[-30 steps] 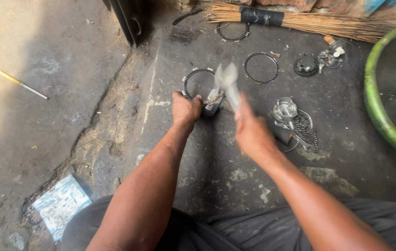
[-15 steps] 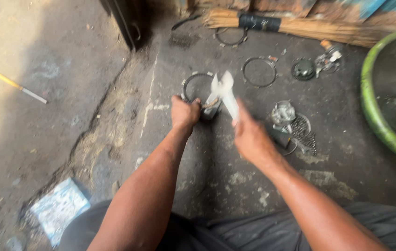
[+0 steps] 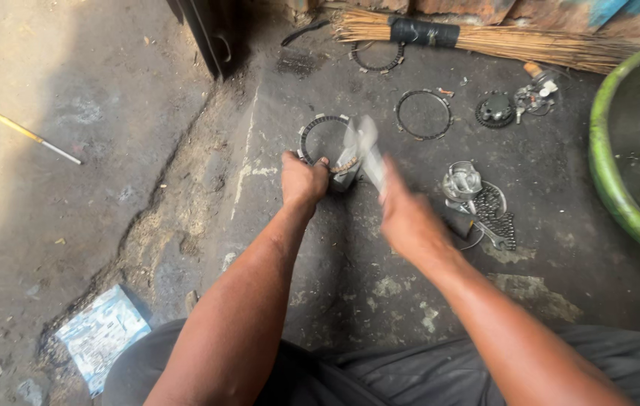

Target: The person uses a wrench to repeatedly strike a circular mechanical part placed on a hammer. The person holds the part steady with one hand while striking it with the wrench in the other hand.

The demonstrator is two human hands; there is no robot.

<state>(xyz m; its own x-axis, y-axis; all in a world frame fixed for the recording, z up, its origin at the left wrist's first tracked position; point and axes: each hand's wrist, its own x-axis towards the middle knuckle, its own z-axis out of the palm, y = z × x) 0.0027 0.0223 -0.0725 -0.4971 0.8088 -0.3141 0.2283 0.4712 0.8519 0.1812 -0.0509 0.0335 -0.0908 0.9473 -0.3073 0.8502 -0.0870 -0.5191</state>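
Head view, left to right.

- Far left, on concrete floor [image 3: 72,90]: yellow-handled tool [image 3: 34,137], well apart from both hands. Lower left: printed packet [image 3: 102,346], lying flat.
- Centre: left hand [image 3: 303,180], grip closed on toothed ring [image 3: 324,140] at its lower edge, ring pressed against oily floor. Just beside the fingers, a small part with a row of light teeth, half hidden.
- Right of centre: right hand [image 3: 404,218], grip closed on pale metal tool [image 3: 365,146]; tool blurred, kind not to be told, tip reaching over the toothed ring.
- Upper centre: second ring [image 3: 375,56] near the broom [image 3: 485,41]; third ring [image 3: 423,114], thin, lying apart on the floor.
- Right: round metal housing [image 3: 461,180], chain [image 3: 494,214] and spanner-like tool just beside it; dark gear part [image 3: 495,111] and small fittings [image 3: 536,94] further back.
- Far right: green basin [image 3: 607,173], rim only, contents unclear.

Progress, as judged: several parts already laid out singly on the floor; one ring in hand, under the tool; nothing fitted together anywhere in sight; work on the held ring looks mid-way, not finished.
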